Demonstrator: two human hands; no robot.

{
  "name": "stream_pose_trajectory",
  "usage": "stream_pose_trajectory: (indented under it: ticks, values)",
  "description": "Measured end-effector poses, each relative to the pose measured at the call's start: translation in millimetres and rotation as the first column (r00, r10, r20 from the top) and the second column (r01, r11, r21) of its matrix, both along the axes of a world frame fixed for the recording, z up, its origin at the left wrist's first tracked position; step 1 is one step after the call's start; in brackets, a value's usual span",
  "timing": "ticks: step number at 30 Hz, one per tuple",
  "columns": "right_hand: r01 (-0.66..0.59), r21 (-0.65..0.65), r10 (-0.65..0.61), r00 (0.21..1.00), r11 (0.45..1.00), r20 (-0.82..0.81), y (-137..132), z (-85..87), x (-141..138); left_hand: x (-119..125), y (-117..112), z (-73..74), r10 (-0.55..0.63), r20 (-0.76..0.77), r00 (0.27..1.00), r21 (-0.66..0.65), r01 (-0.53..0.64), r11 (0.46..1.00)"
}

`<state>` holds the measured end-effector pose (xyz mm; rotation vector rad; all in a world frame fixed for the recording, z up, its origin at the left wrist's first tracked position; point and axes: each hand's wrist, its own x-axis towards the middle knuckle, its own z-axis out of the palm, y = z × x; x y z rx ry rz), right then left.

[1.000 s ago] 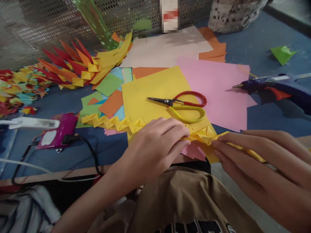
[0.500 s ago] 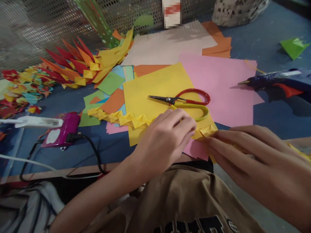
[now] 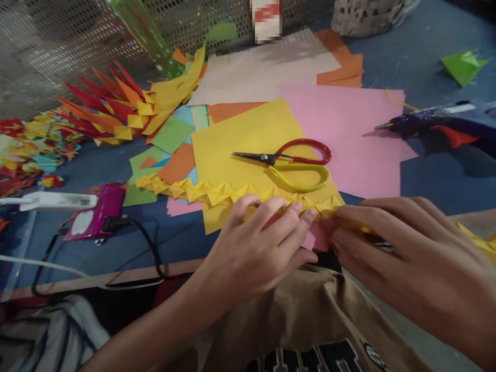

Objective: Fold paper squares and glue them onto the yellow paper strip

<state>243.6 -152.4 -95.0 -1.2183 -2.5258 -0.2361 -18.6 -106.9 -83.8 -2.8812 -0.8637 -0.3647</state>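
Note:
A long yellow folded paper strip [image 3: 201, 191] with a zigzag of small triangles runs across the blue table's near edge. My left hand [image 3: 259, 248] pinches the strip near its middle, fingers curled over it. My right hand [image 3: 399, 248] grips the same strip just to the right, fingertips pressed together on the folds; the strip's free end [image 3: 478, 240] shows past that hand. A yellow paper sheet [image 3: 251, 139] lies under the strip, with red-and-yellow scissors [image 3: 294, 163] resting shut on it.
A pink sheet [image 3: 349, 134] and a blue glue gun [image 3: 442, 129] lie at the right. A magenta glue gun [image 3: 96, 209] with a black cable lies at the left. Folded red, orange and yellow spikes [image 3: 116, 111] pile by the mesh wall. A green folded piece [image 3: 463, 67] sits far right.
Both hands have drawn closer together on the strip and dropped nearer the table edge. More of the strip's zigzag now shows to the left of my left hand.

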Motion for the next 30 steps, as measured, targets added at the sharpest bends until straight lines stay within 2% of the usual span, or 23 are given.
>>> stream_pose_trajectory:
  ticks: [5, 9, 13, 18, 20, 24, 28, 30]
  values:
    - [0.013, -0.038, -0.014, 0.999, 0.999, -0.033, -0.9, 0.0, -3.2, 2.8, 6.5, 0.2, -0.021, 0.037, 0.999, -0.1, 0.024, 0.995]
    - [0.021, -0.035, -0.022, 0.999, 0.999, -0.036, -1.4, -1.4, -2.6, 2.7, 6.3, -1.9, -0.011, -0.005, 1.0, -0.036, 0.011, 0.999]
    - [0.016, -0.053, -0.019, 0.999, 0.998, -0.043, -1.4, 0.3, -3.9, 1.0, 4.0, -5.4, -0.026, 0.054, 0.998, -0.1, 0.031, 0.995]
    - [0.014, -0.05, -0.018, 0.997, 0.999, -0.078, -2.6, -0.6, -7.1, 1.9, 3.4, -8.0, -0.015, 0.045, 0.999, -0.008, 0.015, 1.0]
    - [0.015, -0.048, -0.019, 0.997, 0.999, -0.075, -3.2, -2.4, -6.1, 2.0, 4.8, -7.4, -0.023, 0.059, 0.998, -0.028, 0.025, 0.999]
    - [-0.055, 0.027, 0.056, 0.997, 0.998, -0.05, -0.8, -8.0, -0.2, 1.1, 5.8, -7.4, -0.005, 0.079, 0.997, -0.107, 0.013, 0.994]
    - [-0.121, 0.128, 0.123, 0.992, 0.984, -0.004, 3.3, -15.9, 7.0, 3.4, 3.2, -12.1, 0.012, 0.072, 0.997, -0.036, -0.009, 0.999]
    - [-0.142, 0.153, 0.14, 0.99, 0.978, 0.02, 1.7, -20.3, 11.8, 4.1, 0.9, -12.1, 0.005, 0.101, 0.995, -0.042, -0.001, 0.999]
